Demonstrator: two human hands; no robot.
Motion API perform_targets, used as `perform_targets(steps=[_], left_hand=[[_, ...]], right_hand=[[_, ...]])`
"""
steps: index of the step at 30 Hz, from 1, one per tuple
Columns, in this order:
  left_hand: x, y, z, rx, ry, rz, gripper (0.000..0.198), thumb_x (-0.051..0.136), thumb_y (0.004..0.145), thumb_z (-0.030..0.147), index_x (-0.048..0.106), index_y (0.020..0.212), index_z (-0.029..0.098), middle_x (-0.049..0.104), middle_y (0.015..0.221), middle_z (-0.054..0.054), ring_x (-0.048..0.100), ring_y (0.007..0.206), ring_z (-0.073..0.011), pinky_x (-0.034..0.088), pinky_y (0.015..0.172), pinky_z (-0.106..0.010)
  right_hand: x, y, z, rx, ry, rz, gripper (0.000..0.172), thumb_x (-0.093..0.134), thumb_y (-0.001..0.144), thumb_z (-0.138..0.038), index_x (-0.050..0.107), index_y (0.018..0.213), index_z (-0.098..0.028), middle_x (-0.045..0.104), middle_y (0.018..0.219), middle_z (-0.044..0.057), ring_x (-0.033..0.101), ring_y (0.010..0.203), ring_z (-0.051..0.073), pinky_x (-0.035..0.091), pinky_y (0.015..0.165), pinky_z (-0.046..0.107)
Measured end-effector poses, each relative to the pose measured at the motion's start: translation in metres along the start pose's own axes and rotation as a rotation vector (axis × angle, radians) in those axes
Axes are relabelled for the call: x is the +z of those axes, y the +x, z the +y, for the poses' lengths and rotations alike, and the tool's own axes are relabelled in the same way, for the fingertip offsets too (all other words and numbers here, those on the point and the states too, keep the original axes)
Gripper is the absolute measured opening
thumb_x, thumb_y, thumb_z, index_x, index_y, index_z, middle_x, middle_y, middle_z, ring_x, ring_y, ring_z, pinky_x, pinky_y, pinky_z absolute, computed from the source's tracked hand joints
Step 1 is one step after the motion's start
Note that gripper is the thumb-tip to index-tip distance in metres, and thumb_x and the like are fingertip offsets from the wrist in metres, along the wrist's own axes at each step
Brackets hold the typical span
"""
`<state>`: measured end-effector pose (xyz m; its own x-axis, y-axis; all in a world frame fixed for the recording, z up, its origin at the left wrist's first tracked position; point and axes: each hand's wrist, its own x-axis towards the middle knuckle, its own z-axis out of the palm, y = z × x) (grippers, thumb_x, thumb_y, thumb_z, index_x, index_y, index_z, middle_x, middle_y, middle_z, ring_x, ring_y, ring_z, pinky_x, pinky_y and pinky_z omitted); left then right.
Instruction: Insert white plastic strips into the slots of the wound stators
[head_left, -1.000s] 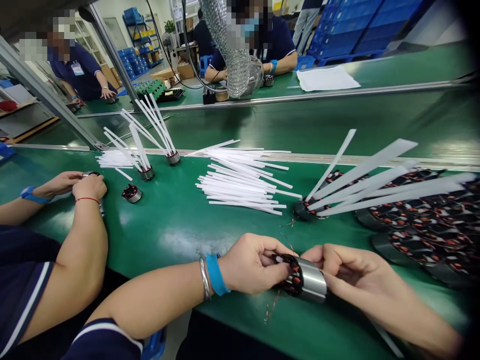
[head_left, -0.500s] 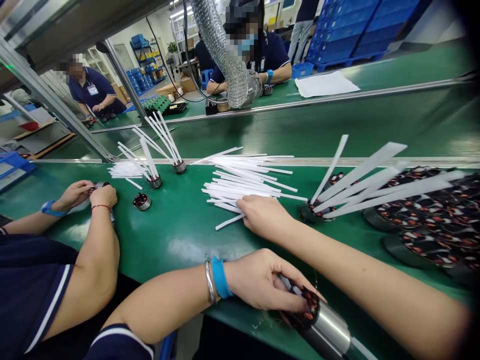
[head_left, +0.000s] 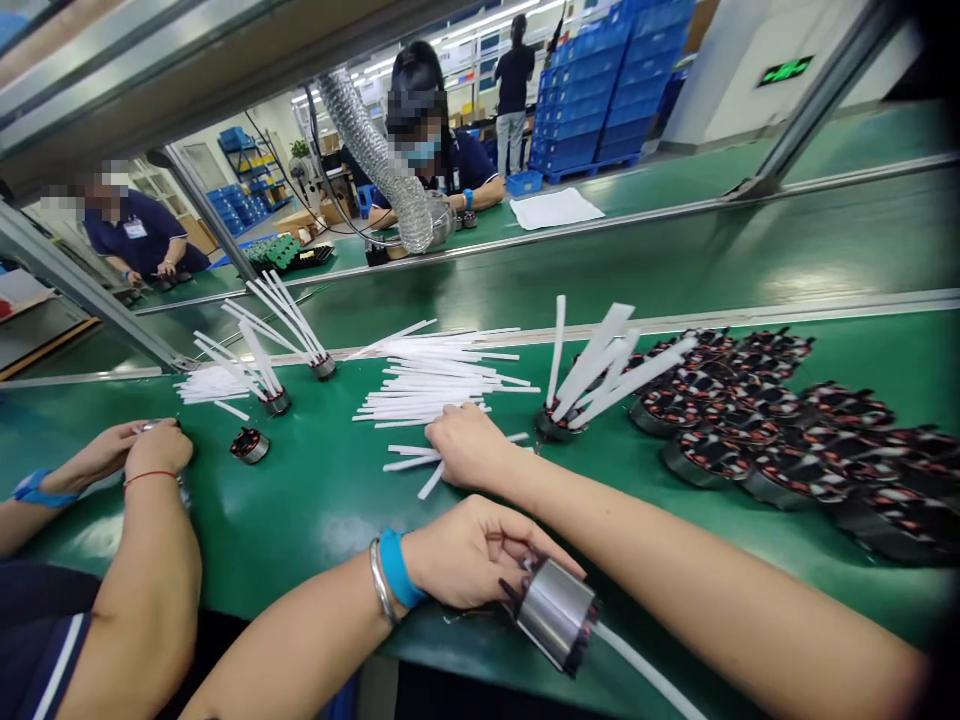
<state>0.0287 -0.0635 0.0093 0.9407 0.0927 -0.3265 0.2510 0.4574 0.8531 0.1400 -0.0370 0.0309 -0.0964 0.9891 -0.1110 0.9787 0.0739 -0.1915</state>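
My left hand [head_left: 469, 555], with a blue wristband and a metal bangle, is wrapped round a motor stator [head_left: 556, 612]. This is a silver cylinder with dark windings at its ends, held tilted over the table's near edge. One white strip [head_left: 649, 672] sticks out of its lower end. My right hand [head_left: 466, 445] is closed at the near side of a pile of white strips [head_left: 435, 375]. A few strips [head_left: 409, 460] poke out around its fingers, and the fingertips are partly hidden. To its right, a stator [head_left: 559, 425] stands upright with several strips in it.
Many stators [head_left: 750, 400] crowd the right of the green table. Further left are two strip-filled stators [head_left: 276, 400], a bare stator [head_left: 250, 445] and a small strip pile [head_left: 214, 384]. A co-worker's hands [head_left: 154, 450] work at the left. A metal rail [head_left: 660, 325] crosses behind.
The view has swung to the right. My right hand has drawn a few strips towards me, apart from the pile. My left hand still holds the stator, now turned more into view.
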Motion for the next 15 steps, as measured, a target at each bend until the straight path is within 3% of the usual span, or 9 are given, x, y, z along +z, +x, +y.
perform_targets(steps=[4,9,15], left_hand=[[0.000,-0.003,0.009,0.060,-0.043,0.029,0.038,0.083,0.046,0.014,0.072,0.082,0.010,0.070,0.074,-0.005,0.064,0.068,-0.0119,0.050,0.070,-0.022],[-0.002,-0.003,0.017,0.144,-0.061,0.178,0.033,0.085,0.048,0.022,0.069,0.073,0.008,0.068,0.066,-0.005,0.062,0.060,-0.0097,0.049,0.063,-0.019],[-0.004,-0.002,0.017,0.135,-0.081,0.260,0.038,0.086,0.047,0.024,0.067,0.076,0.007,0.067,0.063,-0.006,0.063,0.053,-0.0136,0.053,0.052,-0.023]], right_hand=[[-0.003,-0.012,0.014,0.028,0.259,0.007,0.023,0.059,0.086,-0.034,0.060,0.098,-0.014,0.062,0.097,0.004,0.059,0.089,0.018,0.050,0.080,0.040],[-0.001,-0.041,0.046,0.056,0.710,0.024,0.025,0.055,0.088,-0.034,0.056,0.073,-0.014,0.054,0.063,-0.004,0.055,0.060,0.011,0.048,0.058,0.026],[0.002,-0.084,0.061,0.109,1.087,0.294,0.032,0.051,0.082,-0.046,0.052,0.072,-0.016,0.043,0.056,-0.005,0.043,0.050,0.009,0.037,0.048,0.022]])
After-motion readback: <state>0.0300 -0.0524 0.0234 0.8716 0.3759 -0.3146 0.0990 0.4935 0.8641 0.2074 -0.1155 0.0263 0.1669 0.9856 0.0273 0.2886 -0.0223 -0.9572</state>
